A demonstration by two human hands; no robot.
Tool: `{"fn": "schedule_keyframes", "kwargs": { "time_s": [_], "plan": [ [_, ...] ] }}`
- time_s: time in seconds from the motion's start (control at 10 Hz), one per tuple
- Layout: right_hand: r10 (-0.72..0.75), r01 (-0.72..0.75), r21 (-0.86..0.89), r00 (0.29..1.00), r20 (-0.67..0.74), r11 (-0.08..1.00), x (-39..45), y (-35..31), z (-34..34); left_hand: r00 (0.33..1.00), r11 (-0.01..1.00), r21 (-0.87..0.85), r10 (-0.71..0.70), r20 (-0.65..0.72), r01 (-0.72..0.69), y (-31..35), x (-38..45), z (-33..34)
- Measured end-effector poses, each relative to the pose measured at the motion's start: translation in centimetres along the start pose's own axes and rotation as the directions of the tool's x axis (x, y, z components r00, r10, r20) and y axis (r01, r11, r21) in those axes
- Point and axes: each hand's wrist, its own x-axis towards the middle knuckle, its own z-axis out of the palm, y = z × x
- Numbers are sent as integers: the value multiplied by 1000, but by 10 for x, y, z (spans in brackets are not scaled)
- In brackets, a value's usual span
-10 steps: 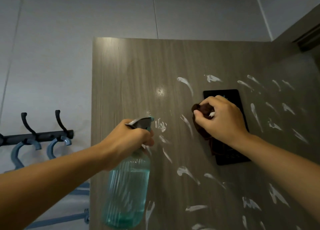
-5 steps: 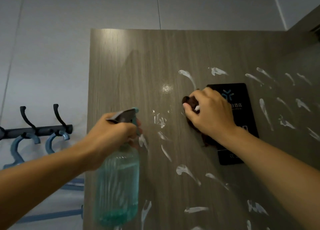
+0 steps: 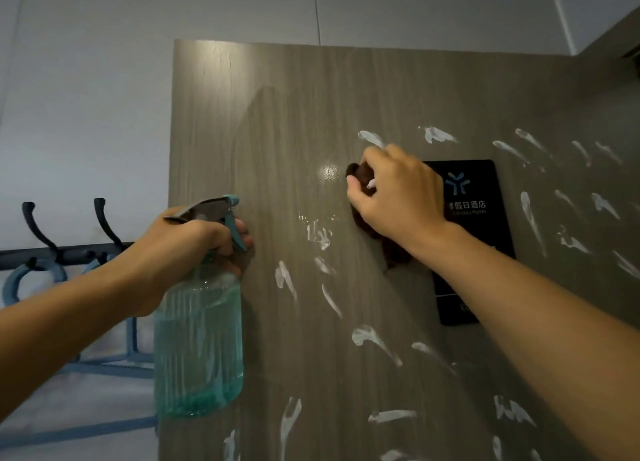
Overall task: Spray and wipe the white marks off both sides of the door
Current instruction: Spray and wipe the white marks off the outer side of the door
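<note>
Nearest to me: my left hand (image 3: 194, 249) grips the neck of the spray bottle (image 3: 198, 339), fingers curled round it and one finger on the teal trigger. The bottle hangs upright just beside the door's left edge, nozzle pointing right across the door (image 3: 263, 121). It holds pale green liquid. No mist visible, so I cannot say it is firing.

Further out: my right hand (image 3: 398, 193) is bunched round a dark brown cloth (image 3: 360, 176), pressing it flat against the wood grain just left of the black sign plate (image 3: 485, 218). The cloth's tail hangs below my palm, over the plate's left edge.

On the door itself: white marks (image 3: 375, 342) scattered widely, below the cloth, to the right of the plate, and down to the bottom of view. One streak sits right above my knuckles. A wet glint shows just left of the cloth. The top left part of the door looks bare of marks.

Beyond, left: a rack of dark hooks (image 3: 38, 232) on the pale wall.

Judgement: the step in hand is wiping on this first face, early on; most marks remain and the other side is untouched as far as I can tell.

Next move calls for firm pressure, working the cloth over the nearest streaks above and below, and re-wetting where the smears look dry. Keep liquid off the sign plate where possible.
</note>
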Motion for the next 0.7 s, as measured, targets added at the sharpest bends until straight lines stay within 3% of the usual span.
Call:
{"fn": "schedule_keyframes", "kwargs": {
  "time_s": [0.1,0.2,0.3,0.4,0.5,0.6,0.7],
  "plan": [
    [-120,118,75,992,26,990,-44,-25,-1,997,1000,23,23,-68,-21,-11,21,-17],
    [-475,450,184,870,130,874,-107,-46,-6,993,999,39,22,-119,-17,-20,16,-34],
    [-533,503,189,829,169,843,-104,-43,-3,975,996,55,-50,-218,63,-25,46,-63],
    [-269,262,86,960,74,961,-42,-33,4,993,984,152,-74,-95,88,-116,237,-156],
    [-61,61,28,998,7,998,12,-28,9,995,995,10,-101,-11,101,-144,293,-171],
    [4,-3,36,1000,-26,999,6,-44,14,996,999,-54,0,-94,-5,-38,73,-65],
    [-229,218,165,972,47,962,-59,-75,9,999,999,-35,30,-13,-31,-9,-6,-21]
  ]
}}
